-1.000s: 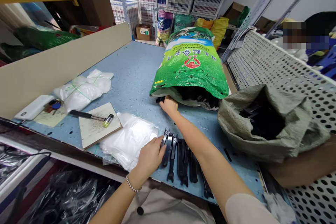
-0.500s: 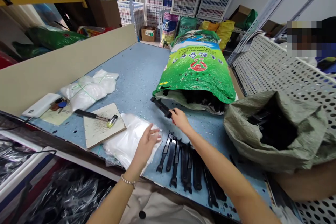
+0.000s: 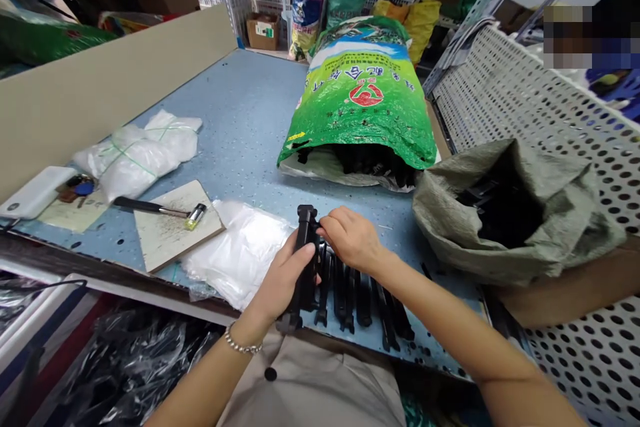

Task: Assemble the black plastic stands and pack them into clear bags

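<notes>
My left hand (image 3: 283, 277) is wrapped round a long black plastic part (image 3: 303, 233), held upright at the near table edge. My right hand (image 3: 350, 237) is closed with its fingertips at that part's upper end; whether they grip it or a small piece there is hidden. Beneath and right of my hands, several similar black plastic parts (image 3: 364, 303) lie in a row. To the left is a stack of clear plastic bags (image 3: 245, 253). A hammer (image 3: 150, 207) rests on a square board (image 3: 175, 240) beside a small yellow-and-clear lighter-like item (image 3: 195, 216).
A green printed sack (image 3: 360, 107) lies with its dark-filled mouth facing me. An olive woven sack (image 3: 440, 213) with black parts stands right, by a white perforated panel (image 3: 575, 120). A tied plastic bundle (image 3: 140, 153) and white device (image 3: 35, 193) lie left. A person is behind the panel.
My left hand has closed round a black part, and my right hand has come toward me to meet it. The view has tilted downward.
</notes>
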A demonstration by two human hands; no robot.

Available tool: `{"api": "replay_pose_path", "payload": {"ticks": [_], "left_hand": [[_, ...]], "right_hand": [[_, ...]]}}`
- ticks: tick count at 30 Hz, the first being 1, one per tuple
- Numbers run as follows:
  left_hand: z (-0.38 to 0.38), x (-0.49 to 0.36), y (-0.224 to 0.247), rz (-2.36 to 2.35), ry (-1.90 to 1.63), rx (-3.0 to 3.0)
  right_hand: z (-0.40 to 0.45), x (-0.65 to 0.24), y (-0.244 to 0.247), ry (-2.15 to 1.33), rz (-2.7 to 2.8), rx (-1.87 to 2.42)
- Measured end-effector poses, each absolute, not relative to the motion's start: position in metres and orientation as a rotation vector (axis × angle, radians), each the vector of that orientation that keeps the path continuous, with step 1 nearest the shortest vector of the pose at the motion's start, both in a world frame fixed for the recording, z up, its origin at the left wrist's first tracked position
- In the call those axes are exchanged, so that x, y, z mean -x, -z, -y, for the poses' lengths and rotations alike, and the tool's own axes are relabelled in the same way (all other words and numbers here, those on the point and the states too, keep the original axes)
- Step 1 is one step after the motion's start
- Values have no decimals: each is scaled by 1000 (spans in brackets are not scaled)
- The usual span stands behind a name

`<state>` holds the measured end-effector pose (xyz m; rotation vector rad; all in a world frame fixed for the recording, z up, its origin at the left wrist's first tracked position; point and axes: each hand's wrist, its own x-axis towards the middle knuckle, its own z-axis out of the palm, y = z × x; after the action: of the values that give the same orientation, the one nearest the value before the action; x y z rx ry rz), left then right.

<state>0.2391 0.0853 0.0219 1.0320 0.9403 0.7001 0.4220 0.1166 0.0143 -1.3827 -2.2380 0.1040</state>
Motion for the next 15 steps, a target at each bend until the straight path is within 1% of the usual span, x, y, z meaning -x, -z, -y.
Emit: {"api": "replay_pose_path", "payload": {"ticks": [3,6,9,11,15], "left_hand": [[-87,-238,-19,-973,-731,-1006],[-95,-234,-15,-1036,-770,-913],[-101,-234,-10,-1058,-803,-913],[-102,-238,-5,-1058,-804,-935],[-100,-235,10,-1117,-769,-1094]], "right_hand": [[-114,-424,-15,-294,2159,1423],[-90,-417,-12,-479,2139,1429],[-58,-399,-3,-353,2354,1283],[-43,-386,4,-288,2427,1260],[-20,-392,12,-501,2237,1551]]}}
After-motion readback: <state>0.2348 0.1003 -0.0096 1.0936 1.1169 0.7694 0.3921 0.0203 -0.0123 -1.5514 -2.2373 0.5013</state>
